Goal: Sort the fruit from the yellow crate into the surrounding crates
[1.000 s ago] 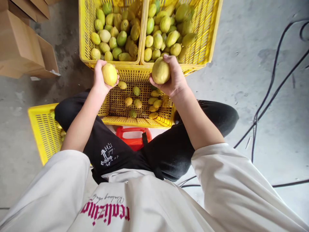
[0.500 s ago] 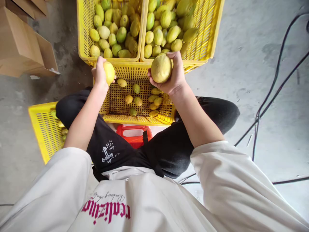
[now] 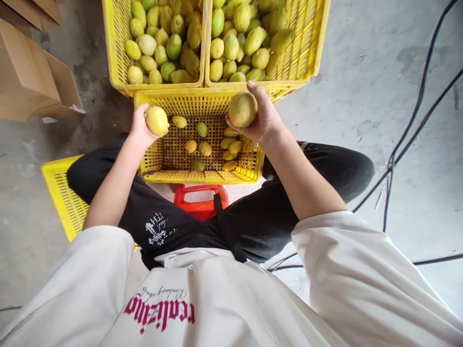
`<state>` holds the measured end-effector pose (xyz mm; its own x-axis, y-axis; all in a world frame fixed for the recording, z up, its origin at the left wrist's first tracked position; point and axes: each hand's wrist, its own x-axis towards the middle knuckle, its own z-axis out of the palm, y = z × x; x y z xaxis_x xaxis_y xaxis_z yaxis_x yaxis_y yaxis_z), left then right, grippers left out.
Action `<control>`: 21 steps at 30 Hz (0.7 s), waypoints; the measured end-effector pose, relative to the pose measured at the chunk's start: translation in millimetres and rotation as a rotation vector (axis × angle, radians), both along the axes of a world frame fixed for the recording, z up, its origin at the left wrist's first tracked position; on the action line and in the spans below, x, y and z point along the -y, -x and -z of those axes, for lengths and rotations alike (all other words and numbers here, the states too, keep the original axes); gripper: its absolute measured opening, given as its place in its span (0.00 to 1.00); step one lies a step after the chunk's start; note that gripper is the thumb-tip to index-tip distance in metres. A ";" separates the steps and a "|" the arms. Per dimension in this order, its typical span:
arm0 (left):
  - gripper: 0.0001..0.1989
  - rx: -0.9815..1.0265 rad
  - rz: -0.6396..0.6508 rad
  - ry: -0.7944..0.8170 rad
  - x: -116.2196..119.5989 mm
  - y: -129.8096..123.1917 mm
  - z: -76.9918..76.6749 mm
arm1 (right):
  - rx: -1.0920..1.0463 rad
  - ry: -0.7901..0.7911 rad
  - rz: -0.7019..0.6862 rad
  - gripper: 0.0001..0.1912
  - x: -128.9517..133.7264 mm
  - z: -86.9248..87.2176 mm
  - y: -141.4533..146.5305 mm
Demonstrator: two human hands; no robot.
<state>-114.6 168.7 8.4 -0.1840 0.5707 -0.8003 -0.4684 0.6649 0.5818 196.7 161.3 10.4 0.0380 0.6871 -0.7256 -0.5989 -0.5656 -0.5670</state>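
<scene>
My left hand (image 3: 142, 126) is closed around a bright yellow fruit (image 3: 156, 120) above the left rim of the near yellow crate (image 3: 198, 179). Held in my right hand (image 3: 262, 115) is a larger, dull greenish-yellow round fruit (image 3: 242, 110), over that crate's right side. Inside the near crate lie several yellow and green fruits, among them a green one (image 3: 201, 129) near the middle and a long yellow one (image 3: 229, 166) at the right. Behind it, the back left crate (image 3: 155, 87) and the back right crate (image 3: 318, 43) hold many yellow-green fruits.
Cardboard boxes (image 3: 27, 72) stand at the upper left. Another yellow crate (image 3: 67, 193) is beside my left leg. A red plastic object (image 3: 200, 208) sits between my legs. Black cables (image 3: 415, 113) run over the floor at the right.
My left hand has moved slightly left and down, and its yellow fruit now faces up more fully. My right hand has shifted a little, still holding its fruit. The view has shifted slightly.
</scene>
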 end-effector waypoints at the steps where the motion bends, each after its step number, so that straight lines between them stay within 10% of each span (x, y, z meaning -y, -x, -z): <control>1: 0.12 -0.027 -0.049 -0.012 2.0 -3.1 -5.1 | -0.004 0.000 0.007 0.26 1.3 1.4 -1.6; 8: 0.13 0.035 -0.154 -0.026 -1.5 -22.1 -31.1 | -0.030 -0.015 -0.015 0.26 -7.5 0.3 0.9; 21: 0.08 0.054 -0.032 -0.049 -12.9 -60.7 -34.7 | -0.007 -0.137 -0.204 0.26 -16.0 -17.5 47.0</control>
